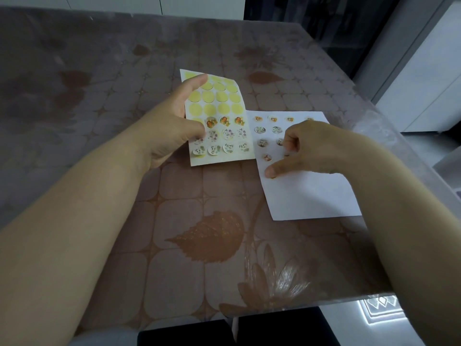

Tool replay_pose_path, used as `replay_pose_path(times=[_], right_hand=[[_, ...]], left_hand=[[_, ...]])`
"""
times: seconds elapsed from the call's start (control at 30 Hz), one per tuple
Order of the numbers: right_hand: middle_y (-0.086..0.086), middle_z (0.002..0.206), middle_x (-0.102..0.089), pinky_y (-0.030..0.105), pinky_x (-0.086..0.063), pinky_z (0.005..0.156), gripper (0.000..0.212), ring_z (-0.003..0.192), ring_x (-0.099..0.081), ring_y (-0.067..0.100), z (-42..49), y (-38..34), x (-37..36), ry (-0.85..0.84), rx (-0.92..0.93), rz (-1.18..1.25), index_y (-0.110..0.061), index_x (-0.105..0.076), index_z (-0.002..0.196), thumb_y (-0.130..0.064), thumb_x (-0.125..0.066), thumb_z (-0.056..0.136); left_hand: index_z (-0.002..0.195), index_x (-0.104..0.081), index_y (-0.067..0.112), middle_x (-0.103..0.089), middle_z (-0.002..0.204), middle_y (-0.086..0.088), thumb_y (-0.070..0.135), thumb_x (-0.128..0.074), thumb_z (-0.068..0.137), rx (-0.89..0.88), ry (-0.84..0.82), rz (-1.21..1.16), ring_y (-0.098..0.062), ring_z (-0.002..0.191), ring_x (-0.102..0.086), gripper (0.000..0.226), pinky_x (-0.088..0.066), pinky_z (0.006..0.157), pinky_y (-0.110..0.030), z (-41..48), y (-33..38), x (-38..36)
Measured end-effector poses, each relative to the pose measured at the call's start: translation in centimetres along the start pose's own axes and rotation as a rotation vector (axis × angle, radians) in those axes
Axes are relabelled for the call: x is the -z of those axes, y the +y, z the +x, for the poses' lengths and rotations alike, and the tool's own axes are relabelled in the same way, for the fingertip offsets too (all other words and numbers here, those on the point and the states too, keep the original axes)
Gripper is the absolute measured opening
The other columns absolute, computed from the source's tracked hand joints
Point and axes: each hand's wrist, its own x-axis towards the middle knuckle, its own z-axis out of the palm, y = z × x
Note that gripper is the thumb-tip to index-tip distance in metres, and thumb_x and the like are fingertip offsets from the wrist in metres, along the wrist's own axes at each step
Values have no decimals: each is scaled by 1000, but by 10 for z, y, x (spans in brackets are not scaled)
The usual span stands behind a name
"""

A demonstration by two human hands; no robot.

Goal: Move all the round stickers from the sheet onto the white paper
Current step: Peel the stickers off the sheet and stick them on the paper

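**Two bare hands working with a sticker sheet and a white paper on a patterned table**

Seen from above, at head height, two bare forearms reach over a table [199, 196]. The table has a brown covering printed with rounded tiles, a large leaf and a flower, and its surface is glossy.

The left hand [169, 128] grips the sticker sheet [245, 156] by its left edge. The thumb lies across the front and the fingers [199, 79] are curled behind, with one fingertip showing at the top. The sheet is tilted up towards the viewer and its upper part bends slightly. Its upper rows are blank yellow circles [220, 96]. The lower three rows carry round stickers [225, 134] with small colourful pictures too blurred to make out.

Just right of the sheet, the white paper [311, 193] lies flat on the table, turned at a slight angle. Its top left corner is tucked behind the sheet's right edge. The stickers on the paper [259, 129] sit in loose rows on its upper half.

The right hand [306, 148] rests over those rows and hides some of them. Its fingers are clenched into the palm and grasp nothing. Its thumb stretches out to the left and presses the tip down onto the paper. A small brownish edge shows beneath the thumb tip, too small to identify.
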Motion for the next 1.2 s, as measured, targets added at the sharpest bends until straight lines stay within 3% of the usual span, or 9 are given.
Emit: replay_pose_path(times=[0.3, 0.43, 0.57, 0.63, 0.77, 0.87, 0.97, 1.13, 1.2], right_hand=[[-4, 63, -39, 25, -28, 50, 49, 53, -33, 13, 5, 3, -1, 51, 84, 101, -16, -41, 63, -47, -78, 63], [-6, 61, -47, 17, -37, 44, 26, 48, -37, 6, 11, -5, -6, 300, 259, 392, -19, -57, 77, -41, -71, 76], [-10, 85, -49, 5, -35, 66, 17, 69, -44, -2, 21, -23, -25, 553, 453, 292, -25, -66, 98, -34, -64, 84], [-6, 93, -50, 11, -34, 75, 23, 82, -47, 4, 27, -29, -34, 604, 508, 254, -21, -69, 105, -30, -67, 83], [-8, 88, -52, 15, -36, 76, 13, 87, -52, 20, 36, -33, -41, 678, 592, 243, -17, -74, 89, -21, -70, 76], [-11, 84, -55, 12, -33, 78, 8, 77, -49, 12, 34, -33, -41, 664, 639, 254, -15, -72, 82, -16, -69, 75], [-16, 80, -59, 7, -34, 73, 3, 74, -44, 0, 29, -35, -37, 577, 585, 339, -18, -71, 82, -19, -68, 81], [-16, 62, -58, 8, -35, 44, 8, 49, -45, -2, 11, -19, 1, 394, 392, 477, -27, -71, 77, -35, -70, 79], [-22, 65, -63, 10, -38, 50, 10, 51, -49, -5, -1, 4, 19, 211, 279, 350, -34, -72, 74, -43, -72, 73]], left_hand=[[139, -34, 35, -54, 133, 4, -19, -44, 83, -6, 12, -35, -9, 110, -61, 79, -54, 76, -18, 1, 0, 1], [141, -34, 34, -51, 137, 4, -20, -44, 83, -12, -6, -53, -9, 113, -60, 79, -54, 85, -21, 1, -1, 1], [141, -35, 35, -44, 144, 5, -19, -47, 83, -21, -72, -36, -8, 114, -60, 80, -53, 80, -18, 1, -1, 1], [142, -35, 35, -47, 142, 5, -18, -48, 83, -39, -101, -38, -8, 110, -62, 80, -53, 79, -19, 0, -1, -1], [142, -35, 37, -45, 144, 5, -3, -65, 76, -70, -144, -1, -13, 120, -56, 82, -48, 98, -35, 1, -5, -4], [139, -37, 42, -39, 148, 12, 19, -80, 63, -109, -108, 152, -11, 134, -41, 90, -38, 109, -41, -1, -6, -10], [140, -36, 40, -36, 149, 16, 12, -80, 70, -138, -70, 236, -2, 138, -30, 88, -31, 114, -37, 1, -7, -16], [136, -38, 47, -38, 147, 17, 24, -76, 60, -107, -48, 197, -12, 133, -43, 89, -38, 108, -42, 1, -7, -13], [134, -41, 48, -40, 146, 15, 22, -76, 60, -107, -14, 141, -13, 133, -42, 86, -37, 108, -43, 1, -7, -9]])
